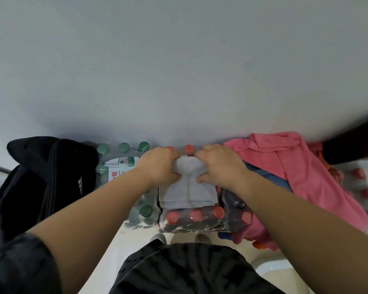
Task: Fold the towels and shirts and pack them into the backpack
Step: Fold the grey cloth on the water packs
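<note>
Head view: the only camera; it looks down past both forearms onto shrink-wrapped bottle packs that serve as the work surface.
Grey cloth (188,188): folded into a small thick pad, lying between the two hands and reaching back toward the person. It rests on the red-capped bottle pack (191,218). It is probably a towel, though the folds hide any hem or collar.
Handling: soft, light and limp, so the layers will likely slide apart unless clamped together. It is best taken at both ends of the pad, fingers over and thumb under.
Left hand (159,166): fingers curled over the cloth's far left corner, bunching it.
Right hand (219,166): fingers curled over the far right corner, thumb against the side edge.
Backpack (40,177): black, well to the left of the left hand, beyond the green-capped bottle pack (123,162). Its mouth appears to be unzipped.
Pink garment (295,166): an unfolded heap just right of the right hand, lying over a blue cloth (272,177).
Step in hand: apparently the last fold of the grey cloth, with packing still to come.
</note>
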Demonstrator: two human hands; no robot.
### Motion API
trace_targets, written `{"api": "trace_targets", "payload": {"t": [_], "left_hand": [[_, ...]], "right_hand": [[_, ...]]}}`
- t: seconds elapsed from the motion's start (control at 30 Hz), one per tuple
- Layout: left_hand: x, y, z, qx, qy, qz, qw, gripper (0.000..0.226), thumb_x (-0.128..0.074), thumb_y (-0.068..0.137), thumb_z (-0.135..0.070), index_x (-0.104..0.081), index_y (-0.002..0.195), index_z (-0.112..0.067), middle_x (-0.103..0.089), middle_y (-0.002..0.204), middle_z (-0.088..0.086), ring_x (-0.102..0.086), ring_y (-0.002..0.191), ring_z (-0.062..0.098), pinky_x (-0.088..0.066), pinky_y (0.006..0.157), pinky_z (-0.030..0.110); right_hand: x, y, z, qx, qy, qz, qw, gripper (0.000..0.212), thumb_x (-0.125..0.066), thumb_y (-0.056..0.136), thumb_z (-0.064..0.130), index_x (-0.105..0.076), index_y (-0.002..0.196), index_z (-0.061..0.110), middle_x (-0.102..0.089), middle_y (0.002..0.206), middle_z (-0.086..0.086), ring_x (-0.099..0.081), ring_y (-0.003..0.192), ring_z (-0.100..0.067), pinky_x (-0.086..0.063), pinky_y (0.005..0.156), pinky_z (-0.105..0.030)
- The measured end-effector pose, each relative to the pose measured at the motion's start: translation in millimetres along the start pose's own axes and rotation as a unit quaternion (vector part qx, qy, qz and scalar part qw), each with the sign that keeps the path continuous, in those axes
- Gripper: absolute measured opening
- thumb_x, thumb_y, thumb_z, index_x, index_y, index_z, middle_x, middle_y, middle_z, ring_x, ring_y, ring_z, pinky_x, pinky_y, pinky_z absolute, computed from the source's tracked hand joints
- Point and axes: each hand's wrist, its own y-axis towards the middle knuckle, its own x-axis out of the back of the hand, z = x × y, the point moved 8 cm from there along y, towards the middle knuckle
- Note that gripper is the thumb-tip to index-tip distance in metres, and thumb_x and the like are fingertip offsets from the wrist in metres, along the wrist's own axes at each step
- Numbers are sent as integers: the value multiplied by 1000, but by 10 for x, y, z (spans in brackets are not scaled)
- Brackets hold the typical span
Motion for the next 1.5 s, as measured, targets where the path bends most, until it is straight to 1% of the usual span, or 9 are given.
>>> {"api": "trace_targets", "payload": {"t": [0.27,0.43,0.53,0.67,0.87,1.0,1.13,1.27,1.5], "left_hand": [[162,19,15,-14,-6,-147,989,29,-65,78,-42,-67,96,-19,-65,91,3,-64,84,31,-51,70,37],[-169,-562,-80,-56,-25,-121,991,77,-48,84,-68,-48,145,-22,-52,148,4,-50,134,25,-39,113,45],[-406,-786,-78,-69,6,-109,992,85,-41,89,-70,-28,157,-20,-23,165,2,-20,152,21,-21,123,49],[-659,-839,-67,-62,42,-58,996,88,-23,94,-73,1,161,-22,11,168,-3,13,154,17,-8,123,56],[-746,-881,-105,-61,46,-38,996,87,-8,94,-75,8,160,-20,19,166,-2,18,153,18,-4,122,59],[-417,-675,-162,-26,-1,-85,996,81,-5,96,-69,-9,161,-20,-5,168,-2,-3,155,17,-6,124,53],[-266,-208,-338,12,-36,-83,996,78,-2,95,-64,-1,161,-22,5,168,-5,7,154,15,4,124,51],[-548,-91,-445,20,63,-58,996,70,-2,99,-56,1,160,-21,4,168,-2,6,155,19,7,121,53],[-589,-95,-408,65,77,-53,994,72,3,97,-58,5,160,-23,2,168,-1,5,155,21,2,124,52]], "right_hand": [[238,-17,-105,-19,13,-107,994,48,-71,78,51,-64,117,24,-54,112,2,-54,107,-22,-41,89,-40],[12,-584,17,9,88,-153,984,71,-51,85,70,-59,136,21,-55,143,2,-50,131,-20,-37,109,-39],[-218,-793,105,16,69,-118,991,75,-41,93,68,-41,152,21,-32,162,3,-23,151,-14,-18,121,-35],[-542,-839,100,12,76,-36,996,82,-28,97,71,-6,161,24,9,168,7,15,153,-10,-5,126,-44],[-677,-918,161,19,54,15,998,89,-22,96,76,16,158,25,32,161,9,32,148,-11,6,125,-48],[-653,-889,121,30,54,32,998,88,-18,95,77,14,158,26,33,160,11,35,146,-10,6,124,-50],[-648,-904,101,45,121,40,991,86,-23,95,75,8,160,28,29,161,14,32,146,-6,7,125,-45],[-524,-874,10,45,226,21,973,74,-27,98,66,-12,161,28,9,167,14,19,150,-1,-1,127,-38],[-426,-662,-103,25,202,-54,977,61,-38,103,48,-24,157,23,-6,169,1,6,155,-14,3,126,-39]]}}
